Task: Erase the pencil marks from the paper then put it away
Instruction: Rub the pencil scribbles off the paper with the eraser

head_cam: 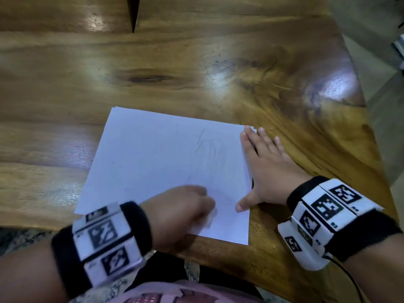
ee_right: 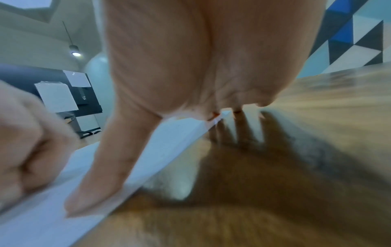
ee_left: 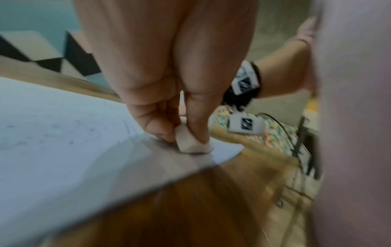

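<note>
i see the paper [head_cam: 157, 162] flat on the wood table [head_cam: 196, 73], near the edge by me. my left hand [head_cam: 181, 211] is curled tight, and its fingers [ee_left: 160, 120] pinch a small pale eraser [ee_left: 191, 143] that sits on the paper's near corner. the left hand looks blurry. my right hand [head_cam: 264, 169] lies flat with fingers straight, on the paper's right edge and the table. its thumb [ee_right: 101, 180] presses on the paper. faint grey marks [head_cam: 205, 147] show on the sheet.
</note>
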`<action>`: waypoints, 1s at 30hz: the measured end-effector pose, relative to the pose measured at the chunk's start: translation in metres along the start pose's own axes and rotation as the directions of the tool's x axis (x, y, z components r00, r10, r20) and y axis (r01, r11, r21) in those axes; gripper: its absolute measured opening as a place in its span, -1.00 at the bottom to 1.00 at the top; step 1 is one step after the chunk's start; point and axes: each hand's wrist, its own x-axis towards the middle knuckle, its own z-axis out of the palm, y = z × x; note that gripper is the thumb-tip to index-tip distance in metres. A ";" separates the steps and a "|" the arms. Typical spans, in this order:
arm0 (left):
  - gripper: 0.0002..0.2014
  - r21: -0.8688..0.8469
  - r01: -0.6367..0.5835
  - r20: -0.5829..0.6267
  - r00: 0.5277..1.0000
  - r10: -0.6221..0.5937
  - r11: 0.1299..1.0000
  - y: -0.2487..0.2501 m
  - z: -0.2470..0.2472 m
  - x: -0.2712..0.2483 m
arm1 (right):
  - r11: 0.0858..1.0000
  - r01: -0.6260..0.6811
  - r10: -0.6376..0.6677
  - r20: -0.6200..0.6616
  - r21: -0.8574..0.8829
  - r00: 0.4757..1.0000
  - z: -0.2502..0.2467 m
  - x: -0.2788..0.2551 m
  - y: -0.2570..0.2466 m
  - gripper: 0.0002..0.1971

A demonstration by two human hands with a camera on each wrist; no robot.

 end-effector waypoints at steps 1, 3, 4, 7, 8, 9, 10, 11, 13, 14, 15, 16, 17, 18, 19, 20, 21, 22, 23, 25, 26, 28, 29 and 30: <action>-0.90 -0.032 0.027 -0.056 0.998 -0.029 0.999 -0.003 -0.010 0.011 | 1.000 -0.001 0.001 -0.001 0.000 1.000 -0.001 0.000 0.000 0.52; -0.90 -0.060 0.096 -0.219 0.970 -0.107 0.994 -0.013 -0.032 0.037 | 1.000 -0.009 0.009 -0.008 0.011 1.000 -0.002 0.000 -0.001 0.50; -0.91 -0.076 0.132 -0.288 0.946 -0.149 0.988 -0.018 -0.041 0.050 | 1.000 -0.014 0.014 -0.016 0.010 1.000 -0.002 0.000 -0.002 0.48; -0.89 -0.091 0.185 -0.362 0.909 -0.206 0.979 -0.026 -0.061 0.084 | 0.999 -0.032 0.031 -0.061 -0.010 0.998 0.001 0.001 -0.005 0.46; -0.88 -0.075 0.200 -0.368 0.905 -0.213 0.977 -0.027 -0.063 0.093 | 0.999 -0.036 0.036 -0.061 -0.004 0.998 0.002 0.002 -0.006 0.46; -0.90 -0.056 0.214 -0.372 0.902 -0.219 0.975 -0.026 -0.064 0.102 | 0.999 -0.041 0.041 -0.051 0.001 0.998 0.002 0.002 -0.006 0.45; -0.93 -0.040 0.236 -0.372 0.898 -0.233 0.971 -0.025 -0.064 0.108 | 0.999 -0.046 0.046 -0.037 0.003 0.998 0.002 0.003 -0.006 0.44; -0.96 -0.024 0.243 -0.374 0.898 -0.234 0.970 -0.023 -0.065 0.111 | 0.999 -0.053 0.053 -0.026 0.004 0.998 0.002 0.003 -0.006 0.44; -0.77 0.007 0.233 -0.359 0.908 -0.216 0.972 -0.019 -0.061 0.108 | 0.998 -0.064 0.064 -0.009 0.001 0.998 0.001 0.002 -0.006 0.44; -0.67 0.032 0.212 -0.340 0.921 -0.189 0.977 -0.019 -0.055 0.099 | 0.998 -0.067 0.067 -0.003 0.000 0.998 0.001 0.002 -0.006 0.44; -0.61 0.065 0.174 -0.312 0.939 -0.146 0.983 -0.017 -0.048 0.088 | 0.998 -0.070 0.070 0.000 0.000 0.998 0.000 0.002 -0.006 0.44; -0.60 0.087 0.125 -0.267 0.959 -0.098 0.988 -0.016 -0.040 0.074 | 0.997 -0.073 0.073 0.004 0.000 0.997 0.000 0.002 -0.007 0.44; -0.63 0.092 0.084 -0.224 0.973 -0.061 0.992 -0.015 -0.032 0.061 | 0.997 -0.075 0.075 0.009 -0.001 0.997 -0.001 0.002 -0.007 0.44; -0.69 0.081 0.066 -0.190 0.981 -0.049 0.995 -0.015 -0.025 0.051 | 0.997 -0.078 0.078 0.015 -0.005 0.997 -0.001 0.002 -0.007 0.44; -0.77 0.073 0.061 -0.180 0.983 -0.047 0.996 -0.018 -0.021 0.048 | 0.997 -0.082 0.082 0.022 -0.010 0.996 -0.001 0.002 -0.008 0.44; -0.84 0.065 0.061 -0.206 0.977 -0.046 0.996 -0.019 -0.024 0.051 | 0.996 -0.086 0.086 0.031 -0.015 0.996 -0.002 0.002 -0.008 0.44; -0.91 0.056 0.084 -0.256 0.964 -0.067 0.995 -0.021 -0.031 0.059 | 0.996 -0.088 0.089 0.038 -0.020 0.995 -0.002 0.002 -0.009 0.44; -0.95 0.041 0.125 -0.299 0.948 -0.107 0.991 -0.022 -0.040 0.072 | 0.996 -0.091 0.092 0.042 -0.021 0.995 -0.002 0.002 -0.009 0.44; -0.95 0.032 0.170 -0.336 0.930 -0.149 0.985 -0.022 -0.050 0.086 | 0.995 -0.093 0.094 0.045 -0.020 0.995 -0.002 0.002 -0.009 0.44; -0.96 0.048 0.209 -0.342 0.922 -0.181 0.977 -0.022 -0.062 0.107 | 0.995 -0.097 0.097 0.056 -0.011 0.994 -0.003 0.001 -0.009 0.45; -0.94 0.070 0.203 -0.325 0.930 -0.170 0.977 -0.021 -0.062 0.108 | 0.995 -0.098 0.098 0.064 -0.007 0.993 -0.003 0.001 -0.009 0.45; -0.77 0.147 0.142 -0.245 0.964 -0.103 0.979 -0.017 -0.052 0.088 | 0.995 -0.096 0.096 0.069 0.005 0.993 -0.004 0.002 -0.008 0.45; -0.76 0.170 0.085 -0.191 0.980 -0.052 0.982 -0.016 -0.043 0.074 | 0.995 -0.096 0.094 0.069 0.013 0.993 -0.003 0.002 -0.008 0.45; -0.79 0.178 0.036 -0.141 0.990 -0.011 0.983 -0.014 -0.034 0.060 | 0.996 -0.093 0.091 0.069 0.019 0.993 -0.003 0.002 -0.008 0.45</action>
